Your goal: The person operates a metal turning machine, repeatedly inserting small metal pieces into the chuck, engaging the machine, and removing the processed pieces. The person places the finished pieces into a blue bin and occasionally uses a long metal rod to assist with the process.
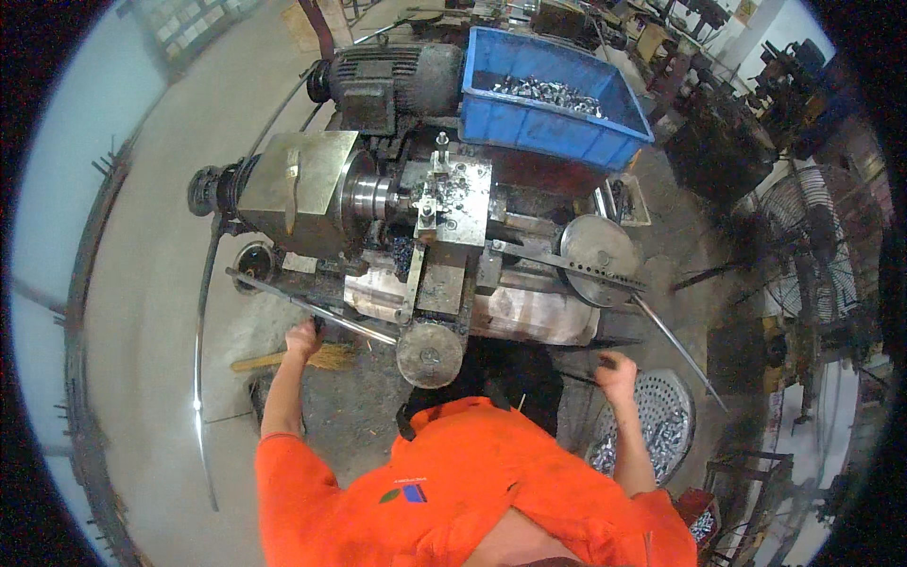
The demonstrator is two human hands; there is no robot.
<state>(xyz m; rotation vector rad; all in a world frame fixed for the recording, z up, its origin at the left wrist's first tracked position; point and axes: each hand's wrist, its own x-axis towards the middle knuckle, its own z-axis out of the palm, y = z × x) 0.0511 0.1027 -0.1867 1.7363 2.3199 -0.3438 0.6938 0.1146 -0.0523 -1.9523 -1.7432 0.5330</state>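
Note:
My left hand (304, 337) is closed, low beside the long steel lever (312, 304) of a small lathe. A dark bit shows at its fingers, too small to name. On the other side, my right hand (616, 375) has its fingers curled in, next to a pale perforated basket (675, 389) with many small metal parts (666, 437). Whatever it may hold is hidden. Between the hands stands the lathe, with a bright chuck (370, 198), a tool block (463, 203) dotted with chips, and a round disc (429, 355) near my body.
A blue bin (548, 132) of small metal parts stands behind the lathe, beside a motor (397, 85). At right are a perforated bar lever (572, 265), a round plate (600, 255) and a fan (803, 241). A straw broom (331, 356) lies near my left hand.

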